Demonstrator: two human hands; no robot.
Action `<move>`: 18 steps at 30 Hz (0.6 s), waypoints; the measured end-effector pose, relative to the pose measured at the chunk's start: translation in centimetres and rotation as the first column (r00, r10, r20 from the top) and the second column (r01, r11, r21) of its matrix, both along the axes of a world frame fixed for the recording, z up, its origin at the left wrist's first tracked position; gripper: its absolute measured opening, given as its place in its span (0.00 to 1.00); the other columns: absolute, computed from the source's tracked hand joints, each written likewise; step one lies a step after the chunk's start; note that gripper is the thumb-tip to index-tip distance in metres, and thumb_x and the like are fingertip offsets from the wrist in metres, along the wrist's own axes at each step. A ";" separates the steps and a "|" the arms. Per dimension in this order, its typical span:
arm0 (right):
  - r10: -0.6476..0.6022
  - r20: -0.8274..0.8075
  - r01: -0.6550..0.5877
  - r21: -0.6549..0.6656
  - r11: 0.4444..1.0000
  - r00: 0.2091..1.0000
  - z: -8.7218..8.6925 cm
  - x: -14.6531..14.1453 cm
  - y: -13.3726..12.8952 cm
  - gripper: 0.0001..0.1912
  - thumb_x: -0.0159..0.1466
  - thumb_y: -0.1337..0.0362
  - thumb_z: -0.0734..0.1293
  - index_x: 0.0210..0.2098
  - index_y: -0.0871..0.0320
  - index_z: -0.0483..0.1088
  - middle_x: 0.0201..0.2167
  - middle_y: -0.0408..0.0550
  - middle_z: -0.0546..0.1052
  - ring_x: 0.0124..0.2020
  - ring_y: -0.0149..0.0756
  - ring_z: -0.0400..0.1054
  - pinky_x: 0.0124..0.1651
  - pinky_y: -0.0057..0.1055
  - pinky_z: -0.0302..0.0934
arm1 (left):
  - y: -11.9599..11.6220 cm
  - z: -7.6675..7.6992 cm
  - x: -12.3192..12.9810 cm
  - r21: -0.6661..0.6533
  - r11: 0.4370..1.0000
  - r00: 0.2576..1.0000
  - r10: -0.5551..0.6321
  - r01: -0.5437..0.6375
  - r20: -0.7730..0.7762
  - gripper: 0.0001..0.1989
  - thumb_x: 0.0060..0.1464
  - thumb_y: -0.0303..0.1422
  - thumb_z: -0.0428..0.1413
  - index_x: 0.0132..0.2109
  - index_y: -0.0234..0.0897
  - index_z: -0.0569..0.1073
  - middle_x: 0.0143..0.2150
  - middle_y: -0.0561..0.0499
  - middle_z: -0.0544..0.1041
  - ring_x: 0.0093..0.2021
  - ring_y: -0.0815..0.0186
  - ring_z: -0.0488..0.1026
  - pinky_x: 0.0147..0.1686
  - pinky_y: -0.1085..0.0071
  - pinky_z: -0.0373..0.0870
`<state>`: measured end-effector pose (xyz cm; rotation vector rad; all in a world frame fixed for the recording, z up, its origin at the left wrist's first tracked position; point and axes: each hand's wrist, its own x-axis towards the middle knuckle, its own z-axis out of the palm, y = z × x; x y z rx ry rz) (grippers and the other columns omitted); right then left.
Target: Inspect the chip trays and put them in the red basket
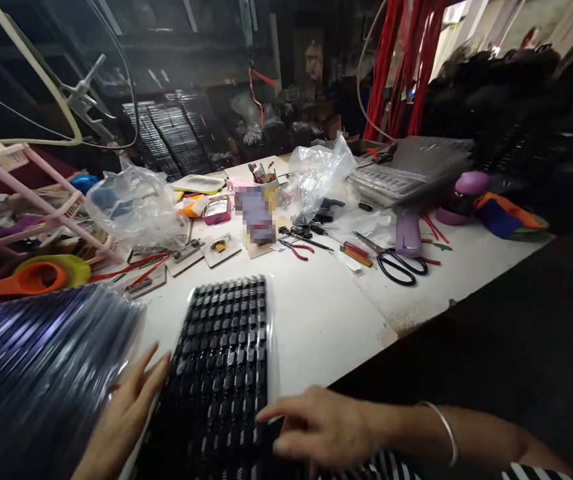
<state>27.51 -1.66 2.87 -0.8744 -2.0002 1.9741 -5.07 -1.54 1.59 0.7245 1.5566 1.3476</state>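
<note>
A clear plastic tray [226, 347] filled with rows of small black parts lies on the white table before me. My left hand [129, 400] rests along the tray's left edge, fingers stretched out and holding nothing. Over the tray's lower right side is my right hand [316, 423], its index finger extended to the edge and the other fingers loosely bent. Nothing shows between its index finger and thumb. Close to my left hand stands a large stack of similar clear trays [51, 373], somewhat smeared by motion.
Black-handled scissors [399, 263], red-handled pliers [296, 250] and a purple case [409, 235] lie toward the right. Crumpled clear bags [131, 203] and a pink rack [51, 193] stand at left. More clear trays [406, 170] are stacked behind. The table's edge [366, 360] drops off right.
</note>
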 end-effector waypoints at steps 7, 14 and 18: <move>0.024 -0.306 0.036 0.188 0.981 0.952 -1.3 -6.1 -3.1 0.33 0.59 0.60 0.66 0.63 0.53 0.56 0.60 0.54 0.63 0.52 0.41 0.65 0.50 0.33 0.63 | 11.0 2.7 7.6 -0.146 0.855 0.605 -0.462 0.497 -0.648 0.27 0.48 0.42 0.60 0.54 0.35 0.71 0.47 0.40 0.78 0.49 0.49 0.73 0.55 0.53 0.60; 0.023 -0.282 0.010 0.115 0.993 0.959 0.1 -0.3 -3.1 0.19 0.63 0.63 0.63 0.53 0.58 0.69 0.46 0.54 0.74 0.45 0.40 0.71 0.49 0.34 0.65 | 8.1 5.8 8.7 -0.103 0.812 0.496 -0.445 0.574 -0.746 0.27 0.54 0.43 0.54 0.59 0.40 0.66 0.61 0.46 0.67 0.61 0.57 0.61 0.61 0.61 0.51; -0.471 -0.238 0.471 -0.061 0.880 0.850 -1.7 5.4 -2.1 0.14 0.67 0.58 0.59 0.46 0.53 0.72 0.37 0.49 0.78 0.36 0.36 0.74 0.42 0.32 0.70 | 1.6 5.3 3.8 0.090 0.950 0.672 -0.143 0.299 -0.726 0.23 0.57 0.44 0.51 0.58 0.42 0.67 0.58 0.47 0.70 0.60 0.59 0.63 0.61 0.63 0.54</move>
